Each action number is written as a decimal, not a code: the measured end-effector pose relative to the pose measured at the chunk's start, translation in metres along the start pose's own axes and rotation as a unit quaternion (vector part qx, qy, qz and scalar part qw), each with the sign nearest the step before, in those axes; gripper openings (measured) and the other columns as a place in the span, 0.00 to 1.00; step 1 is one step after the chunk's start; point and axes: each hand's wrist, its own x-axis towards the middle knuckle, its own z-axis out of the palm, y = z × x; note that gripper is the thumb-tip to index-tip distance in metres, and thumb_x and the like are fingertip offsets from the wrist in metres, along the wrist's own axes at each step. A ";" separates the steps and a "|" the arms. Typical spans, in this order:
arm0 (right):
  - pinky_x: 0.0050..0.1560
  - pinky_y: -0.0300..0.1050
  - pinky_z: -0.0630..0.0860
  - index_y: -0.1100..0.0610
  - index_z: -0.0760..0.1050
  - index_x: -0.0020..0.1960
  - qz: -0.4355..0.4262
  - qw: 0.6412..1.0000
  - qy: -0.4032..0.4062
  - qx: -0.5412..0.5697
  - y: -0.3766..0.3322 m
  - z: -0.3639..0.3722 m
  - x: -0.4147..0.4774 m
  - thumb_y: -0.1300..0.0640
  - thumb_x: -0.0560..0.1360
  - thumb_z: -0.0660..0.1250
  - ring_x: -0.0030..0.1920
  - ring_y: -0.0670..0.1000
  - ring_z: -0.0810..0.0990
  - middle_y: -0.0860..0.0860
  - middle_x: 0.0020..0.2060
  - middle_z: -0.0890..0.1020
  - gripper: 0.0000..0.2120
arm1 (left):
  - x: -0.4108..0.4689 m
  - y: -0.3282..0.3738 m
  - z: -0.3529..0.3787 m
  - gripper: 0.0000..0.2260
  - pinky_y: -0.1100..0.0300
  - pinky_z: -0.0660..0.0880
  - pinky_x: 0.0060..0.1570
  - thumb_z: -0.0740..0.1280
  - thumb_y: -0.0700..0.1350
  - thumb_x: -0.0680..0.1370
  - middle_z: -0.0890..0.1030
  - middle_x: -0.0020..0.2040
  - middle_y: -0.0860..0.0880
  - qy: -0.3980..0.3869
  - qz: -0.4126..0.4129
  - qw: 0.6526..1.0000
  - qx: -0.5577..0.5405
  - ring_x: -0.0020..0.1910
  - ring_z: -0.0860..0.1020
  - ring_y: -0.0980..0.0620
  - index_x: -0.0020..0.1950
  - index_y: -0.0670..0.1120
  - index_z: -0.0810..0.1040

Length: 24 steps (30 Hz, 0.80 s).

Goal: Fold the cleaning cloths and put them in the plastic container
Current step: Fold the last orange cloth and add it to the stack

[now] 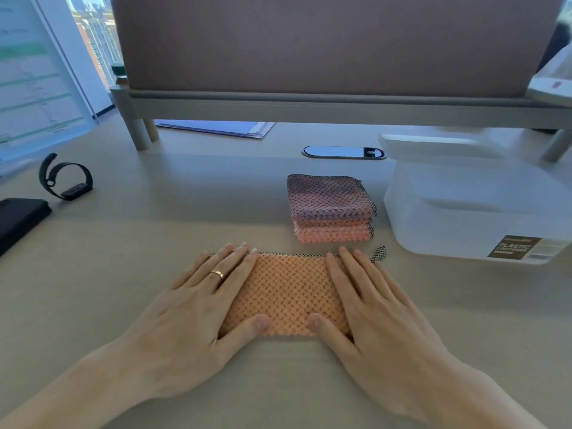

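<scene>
An orange cleaning cloth (289,292) lies folded into a rectangle on the desk in front of me. My left hand (198,308) rests flat on its left end, fingers spread. My right hand (377,308) presses flat on its right end, and a black-and-white hanging loop (380,253) sticks out past the fingertips. Behind the cloth stands a stack of folded cloths (331,209), purple on top and pink below. To the right of the stack sits the translucent white plastic container (483,218), with a brown label on its near wall.
A monitor stand (278,103) spans the back of the desk, with papers (216,128) under it. A black smartwatch (66,178) and a dark case (18,221) lie at the left. A cable slot (343,152) is behind the stack.
</scene>
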 end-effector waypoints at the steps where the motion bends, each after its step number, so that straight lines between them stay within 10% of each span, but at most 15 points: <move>1: 0.78 0.43 0.31 0.49 0.30 0.81 0.005 1.000 -0.006 -0.008 0.003 -0.003 -0.004 0.27 0.75 0.35 0.79 0.45 0.29 0.47 0.81 0.32 0.43 | -0.003 -0.005 -0.001 0.38 0.62 0.32 0.77 0.35 0.74 0.75 0.32 0.80 0.63 -0.006 -0.006 1.000 -0.005 0.76 0.28 0.67 0.80 0.60 0.31; 7: 0.77 0.46 0.29 0.52 0.27 0.80 0.024 0.999 0.018 -0.024 -0.001 -0.025 -0.013 0.24 0.74 0.36 0.77 0.48 0.24 0.50 0.79 0.27 0.46 | -0.002 -0.029 -0.023 0.34 0.76 0.35 0.70 0.38 0.74 0.73 0.39 0.76 0.75 -0.010 -0.058 0.990 -0.128 0.69 0.35 0.83 0.79 0.69 0.42; 13: 0.79 0.56 0.35 0.57 0.45 0.83 -0.105 0.990 0.059 0.067 -0.068 0.000 0.003 0.25 0.76 0.45 0.82 0.56 0.38 0.54 0.83 0.44 0.48 | 0.021 -0.040 -0.026 0.24 0.66 0.66 0.61 0.61 0.66 0.77 0.73 0.63 0.62 0.040 -0.040 0.996 -0.071 0.61 0.73 0.60 0.70 0.59 0.72; 18: 0.73 0.58 0.49 0.59 0.62 0.80 -0.095 0.992 0.034 0.082 -0.076 0.026 -0.005 0.25 0.76 0.42 0.80 0.56 0.59 0.54 0.80 0.64 0.47 | 0.048 -0.040 -0.050 0.10 0.63 0.71 0.41 0.76 0.55 0.73 0.80 0.43 0.56 -0.055 -0.089 0.989 -0.107 0.41 0.77 0.58 0.46 0.53 0.78; 24: 0.74 0.57 0.43 0.58 0.58 0.82 -0.091 0.991 0.033 0.092 -0.076 0.022 -0.005 0.24 0.76 0.44 0.82 0.55 0.52 0.53 0.82 0.58 0.48 | 0.057 -0.034 -0.067 0.11 0.56 0.76 0.36 0.77 0.51 0.73 0.83 0.36 0.53 -0.130 -0.087 0.961 -0.228 0.34 0.80 0.54 0.46 0.49 0.78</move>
